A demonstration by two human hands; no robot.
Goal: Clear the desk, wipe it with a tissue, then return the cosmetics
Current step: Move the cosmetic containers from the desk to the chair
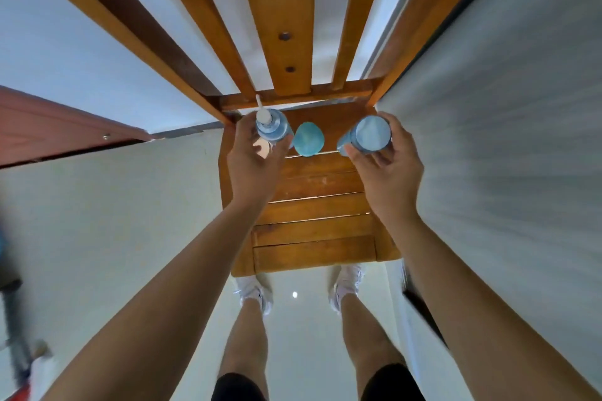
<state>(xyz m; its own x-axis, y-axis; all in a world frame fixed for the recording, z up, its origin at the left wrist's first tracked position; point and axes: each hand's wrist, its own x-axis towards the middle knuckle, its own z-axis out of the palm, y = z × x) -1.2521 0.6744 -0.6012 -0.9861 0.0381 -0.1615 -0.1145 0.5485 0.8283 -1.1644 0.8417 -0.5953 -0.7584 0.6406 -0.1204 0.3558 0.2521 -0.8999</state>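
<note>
I look straight down on a wooden chair seat point(312, 218). My left hand point(252, 163) grips a blue pump bottle point(272, 127) with a white nozzle at the seat's back left. My right hand point(386, 166) grips a blue bottle with a flat round cap point(369, 135) at the back right. Between the two stands a third blue cosmetic, an oval-topped container point(308, 139), on the seat with neither hand touching it. I cannot tell whether the two held bottles touch the seat.
The chair's slatted back point(286, 26) rises beyond the bottles. A grey surface point(505, 140) runs along the right, a reddish-brown door point(49, 127) lies to the left. My feet in white shoes point(254, 293) stand on the pale floor in front of the chair.
</note>
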